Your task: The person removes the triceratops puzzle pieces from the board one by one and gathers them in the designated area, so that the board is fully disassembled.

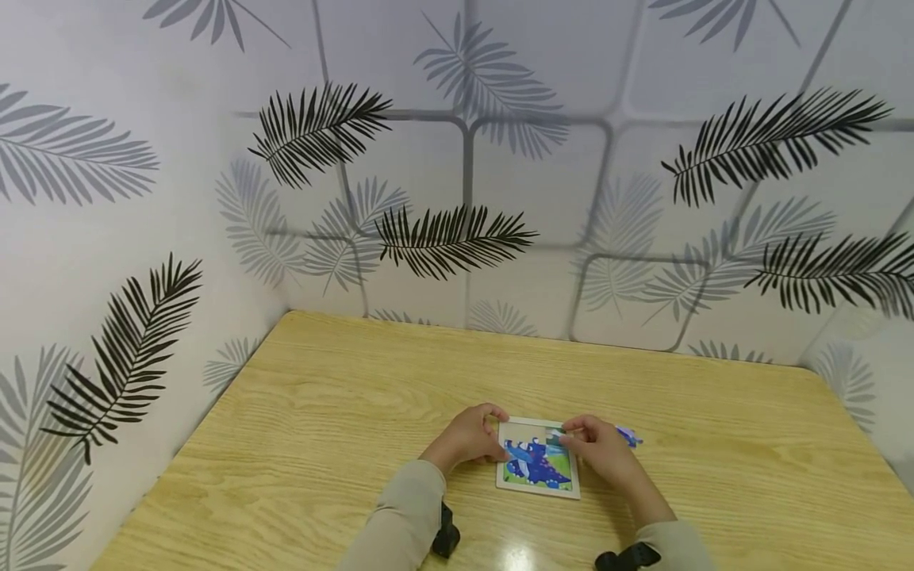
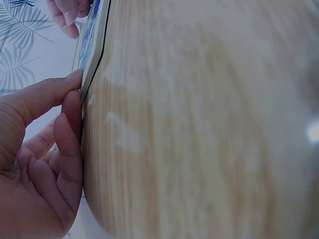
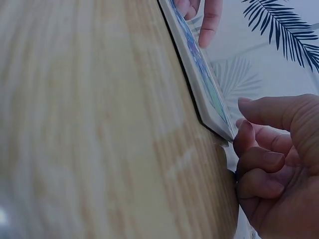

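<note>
A shallow puzzle tray (image 1: 539,492) with a pale rim lies flat on the table. Its picture shows a blue dinosaur (image 1: 546,473) on green, with a bare beige patch along the upper part. My left hand (image 1: 471,434) grips the tray's left side, thumb towards the picture. In the left wrist view, those fingertips (image 2: 75,74) meet the rim. At the upper right corner is my right hand (image 1: 603,450), its thumb beside a greenish puzzle piece (image 1: 554,436). The right wrist view shows curled fingers (image 3: 259,164) by the corner; whether they pinch anything is unclear.
A loose purple-blue puzzle piece (image 1: 629,435) lies just beyond my right hand, partly hidden by it. The wooden table (image 1: 343,396) reaches back to a wall (image 1: 428,293) patterned with leaves. Black straps with small cameras (image 1: 446,533) sit on both wrists.
</note>
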`<state>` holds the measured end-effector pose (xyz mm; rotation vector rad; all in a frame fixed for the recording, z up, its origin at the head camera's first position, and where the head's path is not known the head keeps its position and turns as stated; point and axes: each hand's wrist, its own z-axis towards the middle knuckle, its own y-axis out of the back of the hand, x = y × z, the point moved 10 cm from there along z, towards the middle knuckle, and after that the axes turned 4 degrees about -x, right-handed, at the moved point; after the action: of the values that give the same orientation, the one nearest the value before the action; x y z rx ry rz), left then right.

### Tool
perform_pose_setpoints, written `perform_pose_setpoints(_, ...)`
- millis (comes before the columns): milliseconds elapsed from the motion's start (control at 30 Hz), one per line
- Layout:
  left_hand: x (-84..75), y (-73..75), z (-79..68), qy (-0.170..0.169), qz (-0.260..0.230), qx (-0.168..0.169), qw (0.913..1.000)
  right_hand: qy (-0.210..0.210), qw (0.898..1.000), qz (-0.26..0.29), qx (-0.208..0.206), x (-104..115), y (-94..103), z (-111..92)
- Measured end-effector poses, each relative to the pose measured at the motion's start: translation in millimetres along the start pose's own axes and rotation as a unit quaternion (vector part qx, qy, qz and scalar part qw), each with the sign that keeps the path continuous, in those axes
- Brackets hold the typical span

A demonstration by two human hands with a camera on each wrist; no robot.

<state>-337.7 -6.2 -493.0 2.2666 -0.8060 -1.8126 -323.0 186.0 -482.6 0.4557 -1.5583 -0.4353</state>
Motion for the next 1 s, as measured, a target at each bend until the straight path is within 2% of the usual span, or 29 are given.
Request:
perform_pose_setpoints(500, 3.4, -2.8, 4.7, -0.002, 0.002, 0.002, 1.0000, 0.000, 0.998, -0.062, -0.007, -2.2, -4.3, -0.7)
perform_pose_setpoints(800, -0.2, -2.4, 3.1, -0.001, 0.001, 0.008, 1.0000, -0.016, 0.997, -0.072, 0.009, 2.3, -6.2, 1.6)
perform_pose_setpoints(1000, 1.3, -3.3, 2.1, 0.001, 0.009, 0.009, 0.9999, -0.010, 0.995, -0.093, 0.030, 7.0, -11.6, 1.3)
